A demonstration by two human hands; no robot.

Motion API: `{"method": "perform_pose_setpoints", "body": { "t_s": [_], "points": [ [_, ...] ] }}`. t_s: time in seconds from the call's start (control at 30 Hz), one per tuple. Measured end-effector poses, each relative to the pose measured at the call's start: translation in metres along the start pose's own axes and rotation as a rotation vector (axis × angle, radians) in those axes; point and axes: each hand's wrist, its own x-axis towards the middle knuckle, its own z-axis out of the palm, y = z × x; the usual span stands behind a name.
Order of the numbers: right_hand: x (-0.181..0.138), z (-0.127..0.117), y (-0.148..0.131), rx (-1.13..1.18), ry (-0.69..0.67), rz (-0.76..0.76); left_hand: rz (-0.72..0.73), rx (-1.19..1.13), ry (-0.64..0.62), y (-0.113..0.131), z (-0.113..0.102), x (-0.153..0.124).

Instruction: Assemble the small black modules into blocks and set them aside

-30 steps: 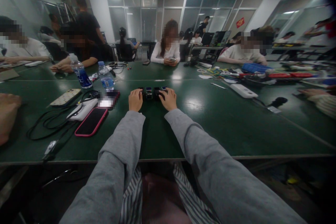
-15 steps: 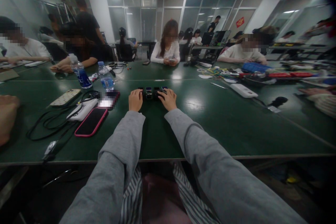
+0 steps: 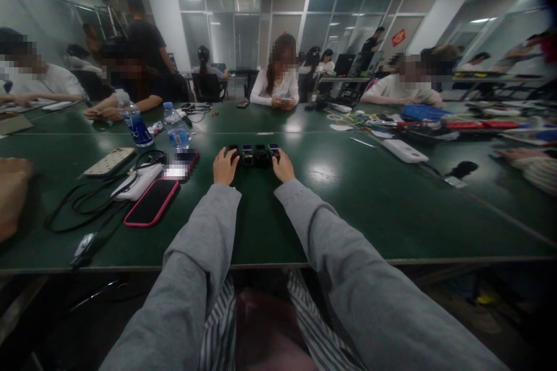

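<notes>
A row of several small black devices (image 3: 255, 155) with bluish screens stands on the green table (image 3: 369, 197) straight ahead of me. My left hand (image 3: 225, 167) rests at the row's left end, its curled fingers on the leftmost device. At the right end lies my right hand (image 3: 283, 166), fingers bent against the rightmost device. Both arms wear grey sleeves.
To the left lie a pink-edged phone (image 3: 152, 202), a white power bank (image 3: 136, 181), black cables (image 3: 78, 203), another phone (image 3: 109, 161) and two water bottles (image 3: 176, 126). A white power strip (image 3: 404, 151) lies to the right. Several people sit along the far side.
My right hand has slid off the right devices to the row's end, uncovering them. My left fingers have reached onto the leftmost device.
</notes>
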Motion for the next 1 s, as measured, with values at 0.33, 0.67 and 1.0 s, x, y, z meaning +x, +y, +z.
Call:
{"method": "perform_pose_setpoints", "body": {
  "t_s": [0.33,0.67,1.0],
  "points": [
    [-0.001,0.000,0.000,-0.012,-0.032,-0.032,0.004,-0.021,-0.060,-0.003,0.004,0.000],
    [-0.006,-0.015,-0.017,-0.136,0.070,-0.078,-0.035,-0.011,0.091,0.003,-0.002,0.003],
    [-0.019,-0.021,-0.033,-0.327,-0.060,-0.351,-0.047,0.034,0.091,0.002,-0.002,0.003]
  ]
}}
